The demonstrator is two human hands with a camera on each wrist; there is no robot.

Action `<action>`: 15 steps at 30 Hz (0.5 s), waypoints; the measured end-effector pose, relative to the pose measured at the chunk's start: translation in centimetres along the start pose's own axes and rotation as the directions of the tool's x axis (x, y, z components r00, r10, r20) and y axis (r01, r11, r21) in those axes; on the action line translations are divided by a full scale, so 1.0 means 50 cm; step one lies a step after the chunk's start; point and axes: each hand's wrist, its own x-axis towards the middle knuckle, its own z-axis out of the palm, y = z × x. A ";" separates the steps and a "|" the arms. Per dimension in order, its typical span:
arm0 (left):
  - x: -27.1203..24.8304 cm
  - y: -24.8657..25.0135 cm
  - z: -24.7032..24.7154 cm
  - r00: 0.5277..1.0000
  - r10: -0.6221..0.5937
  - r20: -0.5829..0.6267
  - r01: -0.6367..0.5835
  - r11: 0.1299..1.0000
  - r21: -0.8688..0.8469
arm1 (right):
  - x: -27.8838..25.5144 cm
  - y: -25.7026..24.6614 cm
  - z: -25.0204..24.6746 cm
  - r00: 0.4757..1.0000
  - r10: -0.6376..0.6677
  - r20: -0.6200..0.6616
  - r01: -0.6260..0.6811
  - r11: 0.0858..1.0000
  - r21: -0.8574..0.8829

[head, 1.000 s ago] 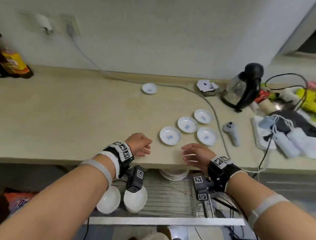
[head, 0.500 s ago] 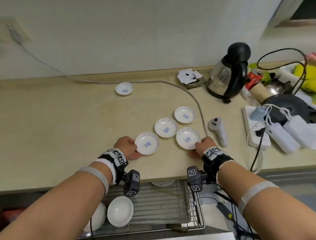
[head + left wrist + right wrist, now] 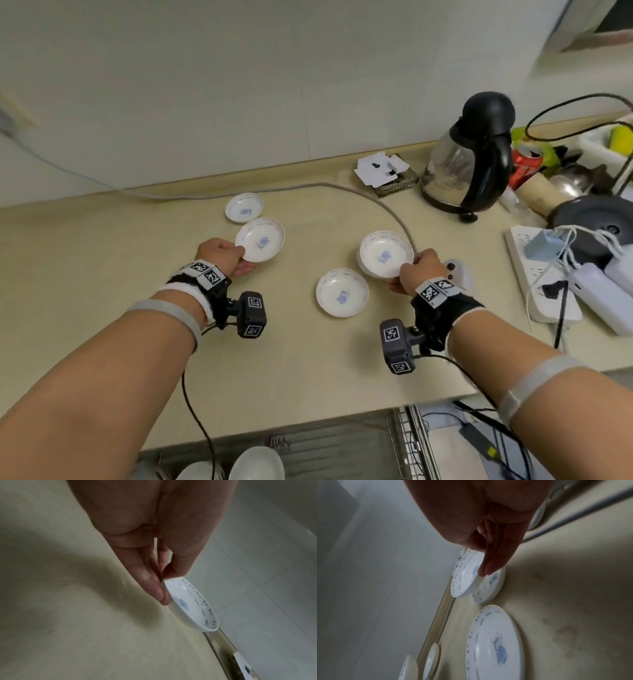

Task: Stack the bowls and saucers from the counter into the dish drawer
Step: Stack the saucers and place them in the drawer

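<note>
My left hand (image 3: 226,255) pinches the rim of a white saucer with a blue mark (image 3: 261,240) (image 3: 190,604), lifted off the counter near another saucer (image 3: 244,207) at the back. My right hand (image 3: 416,270) pinches a second saucer (image 3: 387,251) (image 3: 467,574) by its rim, held just over a saucer (image 3: 489,586) that lies beneath it. One more saucer (image 3: 342,292) (image 3: 494,645) lies flat on the beige counter (image 3: 102,274) between my hands. Below the counter edge, white bowls (image 3: 257,464) sit in the wire dish drawer (image 3: 342,445).
A glass and black kettle (image 3: 469,154) stands at the back right, with a grey cable (image 3: 387,209) curving across the counter. A white controller (image 3: 457,270) lies under my right hand. A power strip (image 3: 534,274), chargers and clutter fill the right side.
Both hands have taken saucers by the rim and lifted them; the left one has moved back toward the far saucer, the right one over a neighbouring saucer. The view has shifted up.
</note>
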 end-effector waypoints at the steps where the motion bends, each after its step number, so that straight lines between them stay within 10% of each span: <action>1: 0.029 0.010 0.001 1.000 0.007 0.004 -0.007 1.000 0.011 | 0.004 0.000 0.009 1.000 0.020 -0.010 -0.020 1.000 0.005; 15: 0.395 0.080 -0.021 0.995 0.034 0.090 -0.050 0.981 0.186 | 0.089 0.059 0.108 0.946 0.034 -0.321 -0.060 0.996 -0.071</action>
